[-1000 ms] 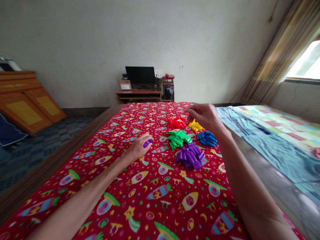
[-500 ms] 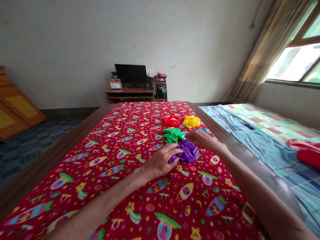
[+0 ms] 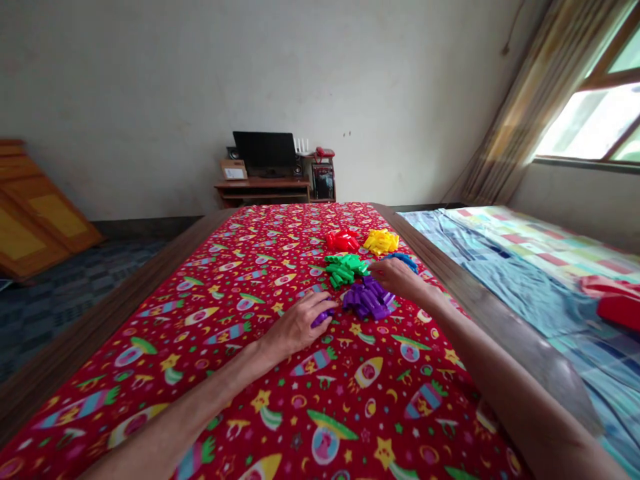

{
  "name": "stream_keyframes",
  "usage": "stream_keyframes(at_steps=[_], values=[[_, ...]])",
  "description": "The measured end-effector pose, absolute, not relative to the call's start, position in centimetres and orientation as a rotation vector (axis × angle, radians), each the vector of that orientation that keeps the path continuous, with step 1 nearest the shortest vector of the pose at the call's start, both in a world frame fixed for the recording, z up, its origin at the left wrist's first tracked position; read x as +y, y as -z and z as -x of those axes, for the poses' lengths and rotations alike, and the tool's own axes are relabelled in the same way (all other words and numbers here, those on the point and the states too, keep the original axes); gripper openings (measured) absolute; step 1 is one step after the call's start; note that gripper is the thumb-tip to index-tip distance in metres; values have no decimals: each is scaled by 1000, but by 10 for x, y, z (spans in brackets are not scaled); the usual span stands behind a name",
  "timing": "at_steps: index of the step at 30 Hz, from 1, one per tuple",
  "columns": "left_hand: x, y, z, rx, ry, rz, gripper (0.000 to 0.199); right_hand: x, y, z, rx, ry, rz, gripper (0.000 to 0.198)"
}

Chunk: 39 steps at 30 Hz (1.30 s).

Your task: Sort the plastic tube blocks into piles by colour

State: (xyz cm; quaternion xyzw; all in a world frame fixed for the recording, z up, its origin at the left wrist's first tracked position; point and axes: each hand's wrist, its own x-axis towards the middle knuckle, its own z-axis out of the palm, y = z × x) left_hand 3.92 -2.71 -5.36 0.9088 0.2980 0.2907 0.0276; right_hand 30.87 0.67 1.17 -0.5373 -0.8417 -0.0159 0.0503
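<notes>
My left hand (image 3: pixel 305 319) is closed around a few small purple plastic pieces (image 3: pixel 323 319), low over the cloth and just left of the main purple pile (image 3: pixel 369 300). That pile is made of short, shiny, tube-like pieces. Above its far edge hovers my right hand (image 3: pixel 393 275), fingers curled together; whatever may be between them is hidden. Its fingertips come close to the green pile (image 3: pixel 345 268). Partly behind the right hand lies a blue pile (image 3: pixel 404 261). Farther back are a red pile (image 3: pixel 343 240) and a yellow pile (image 3: pixel 381 242) of similar pieces.
A red patterned cloth (image 3: pixel 240 373) covers the table, whose brown wooden edge (image 3: pixel 440 260) shows along both sides. To the right is a bed (image 3: pixel 530 293) with a checked sheet. A desk with a monitor (image 3: pixel 265 153) stands against the far wall.
My left hand has drawn away to the left from the purple pile with some purple pieces in it. My right hand has shifted slightly left, and more of the blue pile shows.
</notes>
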Motion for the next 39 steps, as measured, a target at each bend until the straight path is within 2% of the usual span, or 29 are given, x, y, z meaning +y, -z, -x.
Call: stream_keyframes(at_steps=[4,12,15,18,21,24,29,34,39], values=[[-30,58,-32,927,-803,-2760,33,4,-10,-305,-2664,133,1691,26],[-31,48,-31,1042,-869,-2511,46,-4,-21,-300,-2613,211,1704,27],[-29,48,-30,1119,-928,-2412,46,-15,-14,-277,-2540,76,1438,28],[-27,51,-29,1184,-950,-2335,44,-31,2,-245,-2647,-114,1003,18],[-25,54,-29,1225,-982,-2284,44,-45,21,-220,-2740,-71,852,19],[-25,56,-30,1233,-988,-2263,47,-48,27,-215,-2777,21,914,22],[-29,52,-31,1242,-955,-2248,48,-37,1,-246,-2674,-106,853,18],[-29,51,-30,1175,-1040,-2074,43,-25,-32,-289,-2549,-155,1249,21],[0,67,-9,1164,-1277,-1830,45,-14,-31,-314,-2602,-188,1471,17]])
